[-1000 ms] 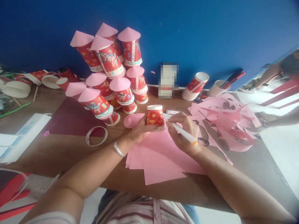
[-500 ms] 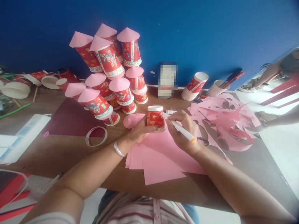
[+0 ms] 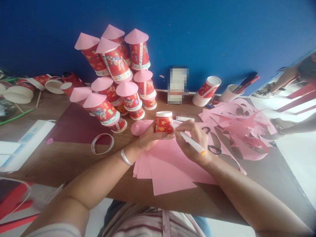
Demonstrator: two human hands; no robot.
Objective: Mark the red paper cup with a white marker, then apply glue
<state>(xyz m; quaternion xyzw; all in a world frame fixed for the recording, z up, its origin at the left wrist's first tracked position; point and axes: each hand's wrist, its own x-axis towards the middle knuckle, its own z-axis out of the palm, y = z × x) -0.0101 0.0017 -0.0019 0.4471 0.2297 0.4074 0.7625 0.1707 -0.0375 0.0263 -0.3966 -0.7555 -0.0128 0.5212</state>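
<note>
My left hand (image 3: pixel 149 135) is closed around a red patterned paper cup (image 3: pixel 164 122), which is upside down with its white base up. In my right hand (image 3: pixel 194 140) is a white marker (image 3: pixel 191 143) with an orange end; its tip points at the cup's right side, and whether it touches I cannot tell. Beneath both hands lie sheets of pink paper (image 3: pixel 170 174). A small pink paper cone (image 3: pixel 139 127) sits just left of the cup. Black-handled scissors (image 3: pixel 214 150) lie by my right wrist, partly covered. Behind the right hand is a white cap-like tube (image 3: pixel 185 118).
Several red cup towers (image 3: pixel 113 67) with pink cone roofs stand at the back left. A tape ring (image 3: pixel 102 144) lies before them. Pink paper scraps (image 3: pixel 244 128) heap on the right, near a pen cup (image 3: pixel 230 93) and stacked cups (image 3: pixel 207 91). A blue wall (image 3: pixel 209 33) rises behind.
The right hand and marker have shifted slightly lower, showing more of the scissors and the white tube. The left hand keeps hold of the cup in nearly the same place.
</note>
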